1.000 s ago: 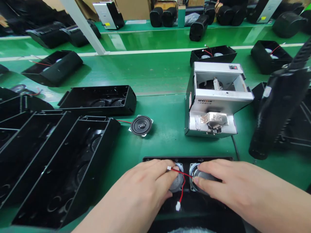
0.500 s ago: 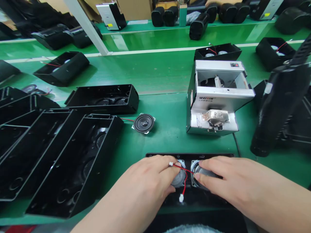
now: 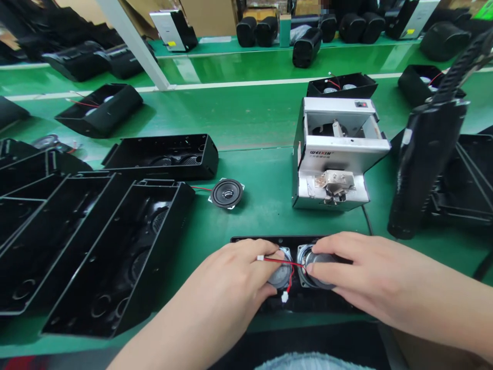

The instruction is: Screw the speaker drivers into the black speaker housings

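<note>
A long black housing [image 3: 308, 304] lies in front of me with two small speakers side by side in it, magnets up. My left hand [image 3: 241, 275] is closed on the left speaker [image 3: 280, 277], fingers at its far edge and thumb at its near edge. My right hand [image 3: 362, 267] grips the right speaker [image 3: 327, 258] by its round magnet; the palm hides the housing's right end. Red wires [image 3: 290, 280] run from the speakers. One white connector [image 3: 261, 258] rests over my left fingers, and another plug [image 3: 285, 296] hangs over the housing.
A loose speaker [image 3: 227, 193], cone up, lies beyond my left hand. Several open black housings [image 3: 115, 267] crowd the left. A silver machine marked WEIXIN [image 3: 339, 154] stands ahead, and a tall black ribbed-top device [image 3: 421, 164] at right. More housings [image 3: 102, 110] sit farther back.
The view has shifted slightly. Both hands keep their hold on the two speakers, and the wire over my left fingers has swung to lie flatter, its connector farther left.
</note>
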Demonstrator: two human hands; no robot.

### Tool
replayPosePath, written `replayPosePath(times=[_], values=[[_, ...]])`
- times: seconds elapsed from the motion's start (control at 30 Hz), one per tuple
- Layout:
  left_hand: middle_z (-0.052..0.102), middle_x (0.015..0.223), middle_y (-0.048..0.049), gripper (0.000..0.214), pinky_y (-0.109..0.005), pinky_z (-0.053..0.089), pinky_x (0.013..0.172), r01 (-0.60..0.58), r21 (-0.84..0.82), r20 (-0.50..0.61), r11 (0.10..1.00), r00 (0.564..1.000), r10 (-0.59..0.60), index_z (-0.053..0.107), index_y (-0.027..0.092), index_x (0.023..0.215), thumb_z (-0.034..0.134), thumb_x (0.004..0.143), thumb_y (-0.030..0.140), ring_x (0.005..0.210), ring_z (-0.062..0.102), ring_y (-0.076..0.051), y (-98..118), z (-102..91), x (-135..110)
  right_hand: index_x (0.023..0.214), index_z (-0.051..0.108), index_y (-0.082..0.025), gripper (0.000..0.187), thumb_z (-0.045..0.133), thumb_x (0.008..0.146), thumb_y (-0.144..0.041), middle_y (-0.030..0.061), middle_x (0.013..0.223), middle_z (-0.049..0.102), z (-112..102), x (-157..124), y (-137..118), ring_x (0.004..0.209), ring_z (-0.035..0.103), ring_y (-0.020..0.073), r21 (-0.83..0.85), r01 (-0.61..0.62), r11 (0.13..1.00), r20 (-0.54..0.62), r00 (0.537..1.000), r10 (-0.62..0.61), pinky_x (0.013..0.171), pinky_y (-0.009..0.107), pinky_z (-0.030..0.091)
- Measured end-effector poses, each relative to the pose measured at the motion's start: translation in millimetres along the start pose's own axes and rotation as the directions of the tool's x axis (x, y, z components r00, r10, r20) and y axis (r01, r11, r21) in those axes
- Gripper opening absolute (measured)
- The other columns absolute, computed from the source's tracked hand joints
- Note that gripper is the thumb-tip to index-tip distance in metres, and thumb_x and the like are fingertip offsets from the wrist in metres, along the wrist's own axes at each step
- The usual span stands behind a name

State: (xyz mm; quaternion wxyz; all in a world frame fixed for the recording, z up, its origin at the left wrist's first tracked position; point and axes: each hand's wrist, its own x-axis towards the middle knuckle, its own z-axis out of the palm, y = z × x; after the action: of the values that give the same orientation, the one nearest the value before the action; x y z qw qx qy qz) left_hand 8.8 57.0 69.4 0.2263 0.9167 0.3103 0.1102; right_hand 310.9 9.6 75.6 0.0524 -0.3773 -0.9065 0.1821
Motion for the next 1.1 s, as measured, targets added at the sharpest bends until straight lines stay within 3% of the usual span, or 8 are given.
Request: replayPosePath(times=[0.2, 0.4, 0.67, 0.8, 0.93, 1.1], values=[[0.080, 0.132, -0.0047, 0.025, -0.051, 0.065, 0.105, 0.036, -0.038, 0.082, 0.999, 0.996, -0.033, 0.076, 0.023, 0.128, 0.067, 0.108, 0.012, 0.123, 0.077, -0.028, -2, 1.9, -2, 0.138, 0.065, -0.025, 0.037, 0.046, 0.110, -0.010, 0.0116, 0.133, 0.068, 2, 0, 1, 0.101, 0.074, 0.0295, -0.054, 0.015, 0.998, -0.042, 0.999, -0.017, 0.067, 0.043, 0.064], [0.079, 0.133, -0.0054, 0.024, -0.052, 0.065, 0.101, 0.013, -0.027, 0.077, 1.000, 0.997, -0.011, 0.075, 0.023, 0.124, 0.076, 0.103, 0.011, 0.122, 0.076, -0.030, -2, 1.7, -3, 0.139, 0.065, -0.023, 0.041, 0.041, 0.110, -0.007, 0.0104, 0.132, 0.069, -1, 4, -3, 0.105, 0.073, 0.0247, -0.066, 0.040, 0.997, -0.076, 0.996, -0.045, 0.082, 0.043, 0.067], [0.080, 0.129, -0.0040, 0.021, -0.052, 0.065, 0.100, 0.005, -0.043, 0.065, 0.999, 0.998, -0.003, 0.075, 0.023, 0.120, 0.077, 0.103, 0.011, 0.120, 0.076, -0.030, -3, 3.5, -4, 0.136, 0.067, -0.028, 0.038, 0.036, 0.118, -0.018, 0.0069, 0.129, 0.070, -3, 6, -3, 0.101, 0.073, 0.0227, -0.026, 0.024, 0.999, -0.024, 0.999, -0.025, 0.077, 0.042, 0.064], [0.080, 0.133, -0.0044, 0.024, -0.052, 0.066, 0.101, 0.000, -0.028, 0.066, 1.000, 0.998, 0.002, 0.076, 0.024, 0.121, 0.078, 0.101, 0.011, 0.122, 0.077, -0.031, -4, 4.4, -5, 0.141, 0.065, -0.029, 0.039, 0.044, 0.113, -0.010, 0.0062, 0.134, 0.067, 4, -1, -1, 0.109, 0.070, 0.0227, -0.032, 0.007, 0.999, 0.021, 1.000, -0.006, 0.088, 0.042, 0.065], [0.081, 0.134, -0.0049, 0.028, -0.050, 0.066, 0.105, -0.002, -0.023, 0.030, 1.000, 1.000, 0.003, 0.076, 0.023, 0.124, 0.081, 0.099, 0.011, 0.124, 0.077, -0.030, -6, 4.6, -5, 0.155, 0.057, -0.030, 0.055, 0.055, 0.106, -0.004, 0.0050, 0.146, 0.064, 9, -8, 0, 0.126, 0.064, 0.0254, -0.071, -0.015, 0.997, 0.057, 0.998, 0.019, 0.102, 0.047, 0.064], [0.079, 0.136, -0.0023, 0.045, -0.039, 0.068, 0.105, 0.017, -0.074, -0.077, 0.997, 0.997, -0.022, 0.073, 0.025, 0.131, 0.084, 0.092, 0.004, 0.117, 0.079, -0.023, -3, -2.7, -4, 0.147, 0.060, -0.030, 0.058, 0.063, 0.097, -0.002, 0.0057, 0.139, 0.065, 12, -9, -3, 0.118, 0.065, 0.0265, -0.037, -0.032, 0.999, 0.026, 0.999, 0.033, 0.096, 0.047, 0.064]])
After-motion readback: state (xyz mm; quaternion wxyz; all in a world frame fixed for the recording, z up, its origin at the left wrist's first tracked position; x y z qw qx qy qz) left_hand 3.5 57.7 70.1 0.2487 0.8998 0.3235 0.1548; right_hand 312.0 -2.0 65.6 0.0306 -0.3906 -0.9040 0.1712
